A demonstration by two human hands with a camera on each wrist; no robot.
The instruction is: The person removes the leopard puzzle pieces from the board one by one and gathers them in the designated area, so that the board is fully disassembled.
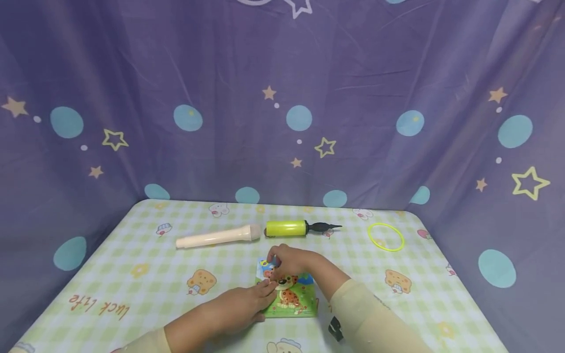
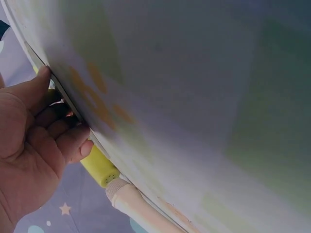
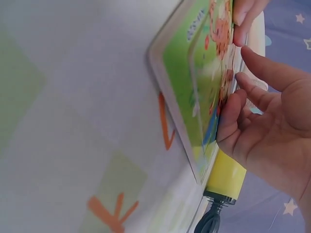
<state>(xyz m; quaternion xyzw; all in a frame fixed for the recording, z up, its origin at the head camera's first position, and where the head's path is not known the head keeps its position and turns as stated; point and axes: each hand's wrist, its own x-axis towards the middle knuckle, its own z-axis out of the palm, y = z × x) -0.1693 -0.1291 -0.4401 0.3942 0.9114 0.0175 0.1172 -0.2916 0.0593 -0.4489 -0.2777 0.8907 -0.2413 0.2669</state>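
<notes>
A small jigsaw puzzle point(image 1: 289, 299) with a cartoon leopard on a green and blue ground lies flat on the table. My left hand point(image 1: 240, 306) rests on its left side, fingers stretched over the picture and thumb by the lower left edge. Bent over the upper left part is my right hand point(image 1: 291, 260), its fingertips down at the picture; whether they pinch a piece I cannot tell. In the right wrist view, the puzzle point(image 3: 182, 82) shows a raised border, and the right thumb and bent fingers point(image 3: 231, 111) meet its surface. The right hand hides part of the picture.
Behind the puzzle lie a pale toy microphone point(image 1: 216, 237) and a yellow hand pump point(image 1: 286, 228) with a black nozzle. A thin yellow ring point(image 1: 386, 237) sits at the back right. A checked cloth point(image 1: 163, 279) covers the table; a purple curtain point(image 1: 238, 73) hangs behind.
</notes>
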